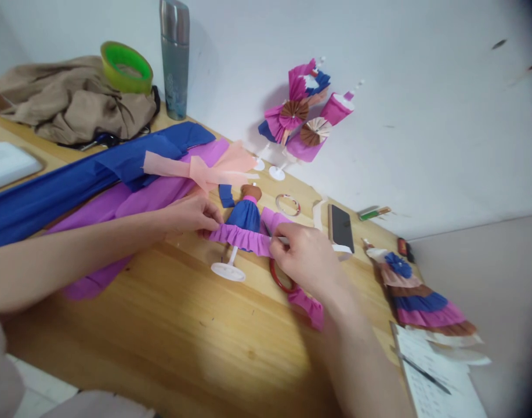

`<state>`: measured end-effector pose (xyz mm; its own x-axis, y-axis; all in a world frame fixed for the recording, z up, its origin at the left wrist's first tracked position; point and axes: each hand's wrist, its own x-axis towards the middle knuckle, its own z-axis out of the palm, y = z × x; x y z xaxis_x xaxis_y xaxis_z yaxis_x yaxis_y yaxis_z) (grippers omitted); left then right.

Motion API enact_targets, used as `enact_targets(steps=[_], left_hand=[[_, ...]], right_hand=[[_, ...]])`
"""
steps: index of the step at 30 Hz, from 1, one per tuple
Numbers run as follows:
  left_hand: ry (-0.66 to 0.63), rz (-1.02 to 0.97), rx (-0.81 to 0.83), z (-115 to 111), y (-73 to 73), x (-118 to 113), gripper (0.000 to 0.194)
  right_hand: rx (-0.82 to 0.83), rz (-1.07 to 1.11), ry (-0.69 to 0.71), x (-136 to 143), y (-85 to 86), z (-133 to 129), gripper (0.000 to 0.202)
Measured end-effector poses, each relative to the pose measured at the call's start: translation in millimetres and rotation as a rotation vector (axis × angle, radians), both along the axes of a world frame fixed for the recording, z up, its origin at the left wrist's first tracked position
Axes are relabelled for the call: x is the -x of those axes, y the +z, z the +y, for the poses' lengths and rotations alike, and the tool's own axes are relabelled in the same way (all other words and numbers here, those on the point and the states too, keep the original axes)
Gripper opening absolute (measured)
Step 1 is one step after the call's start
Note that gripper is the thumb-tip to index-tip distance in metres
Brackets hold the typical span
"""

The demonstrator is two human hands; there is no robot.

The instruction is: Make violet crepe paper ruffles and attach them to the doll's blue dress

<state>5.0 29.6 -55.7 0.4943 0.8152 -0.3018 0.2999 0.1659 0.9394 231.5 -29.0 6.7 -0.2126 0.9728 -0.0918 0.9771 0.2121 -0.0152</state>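
Note:
A gathered purple crepe paper strip (242,237) stretches between my two hands, across the lower part of a small dress form. The form has a brown top, a pink waistband and a blue paper skirt (245,217), and it lies tilted back on the table with its white stand (228,271) toward me. My left hand (200,215) pinches the strip's left end. My right hand (303,249) pinches its other end. Scissors with red handles (282,277) lie partly under my right hand, beside the strip's ruffled tail (308,307).
Blue crepe paper (87,174), purple crepe paper (148,203) and peach paper (205,168) lie at left. Decorated dress forms (309,116) lean by the wall. A phone (341,228), a tape ring (288,204), a layered dress (426,305) and a notebook (440,371) are right. A flask (175,64) stands behind.

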Motion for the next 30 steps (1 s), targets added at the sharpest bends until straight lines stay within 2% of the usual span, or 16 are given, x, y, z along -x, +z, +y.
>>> enact_targets(steps=[6,11,19,26,30], left_hand=[[-0.037,0.004,0.017,6.7,-3.2,2.1,0.014],[0.034,-0.103,0.032,2.5,1.6,0.1,0.018],[0.077,-0.086,0.088,3.9,-0.4,-5.8,0.018],[-0.039,0.048,0.027,6.9,1.8,-5.0,0.020],[-0.035,0.069,0.005,7.1,2.3,-4.6,0.021]], right_hand=[[0.001,-0.008,0.011,2.0,-4.2,-0.7,0.020],[-0.020,-0.018,0.003,1.6,-3.8,-1.3,0.020],[-0.045,-0.004,-0.004,-2.9,-10.9,0.7,0.021],[-0.060,-0.023,0.010,-2.1,-9.2,-1.6,0.020],[-0.060,-0.041,0.002,2.9,-9.9,-2.8,0.020]])
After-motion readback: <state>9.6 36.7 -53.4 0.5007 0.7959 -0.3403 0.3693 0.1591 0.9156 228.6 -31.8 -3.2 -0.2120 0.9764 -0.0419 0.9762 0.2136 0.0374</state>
